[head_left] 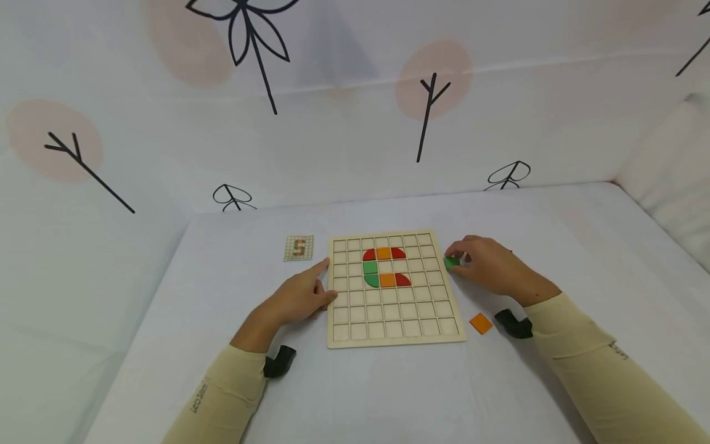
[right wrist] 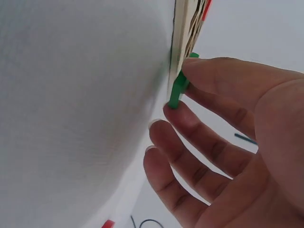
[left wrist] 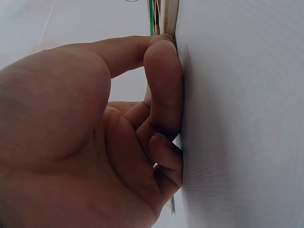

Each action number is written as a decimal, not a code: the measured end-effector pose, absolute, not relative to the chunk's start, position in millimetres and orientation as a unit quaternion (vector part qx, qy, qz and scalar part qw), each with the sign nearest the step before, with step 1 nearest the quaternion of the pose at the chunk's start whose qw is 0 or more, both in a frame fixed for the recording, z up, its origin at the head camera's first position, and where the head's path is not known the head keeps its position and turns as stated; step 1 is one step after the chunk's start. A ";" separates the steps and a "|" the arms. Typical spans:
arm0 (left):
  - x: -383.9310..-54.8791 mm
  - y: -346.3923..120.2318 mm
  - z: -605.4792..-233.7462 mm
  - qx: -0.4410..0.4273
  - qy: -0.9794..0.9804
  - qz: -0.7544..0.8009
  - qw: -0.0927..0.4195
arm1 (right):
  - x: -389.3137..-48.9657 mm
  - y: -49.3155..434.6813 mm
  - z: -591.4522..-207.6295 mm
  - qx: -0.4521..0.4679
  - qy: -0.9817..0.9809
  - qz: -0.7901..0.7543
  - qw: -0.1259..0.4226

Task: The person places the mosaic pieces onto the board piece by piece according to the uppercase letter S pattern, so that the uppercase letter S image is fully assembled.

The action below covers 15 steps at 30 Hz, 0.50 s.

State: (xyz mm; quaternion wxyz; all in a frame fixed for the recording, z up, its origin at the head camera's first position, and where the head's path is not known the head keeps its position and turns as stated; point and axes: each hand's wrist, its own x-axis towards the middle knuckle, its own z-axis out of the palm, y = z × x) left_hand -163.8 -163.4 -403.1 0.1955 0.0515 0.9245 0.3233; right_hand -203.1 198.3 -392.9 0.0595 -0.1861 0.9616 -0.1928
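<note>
A pale wooden grid board lies on the white-covered table. Among its squares sit red, orange and green tiles: a red rounded tile, an orange square, a green square and several more. My left hand touches the board's left edge with index finger and thumb apart; its other fingers are bent beneath. Just off the board's right edge, my right hand pinches a green tile between thumb and fingers. In the right wrist view the tile is tilted and its full outline is hidden.
A small pattern card lies beyond the board's left corner. An orange square tile rests right of the board, near my right wrist. Partly hidden past my right hand is a red piece. A patterned cloth hangs behind the table.
</note>
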 end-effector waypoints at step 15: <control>-165.3 -165.1 -404.6 0.054 0.923 0.324 0.200 | -184.9 175.6 -378.1 -0.213 0.957 -0.197 -0.018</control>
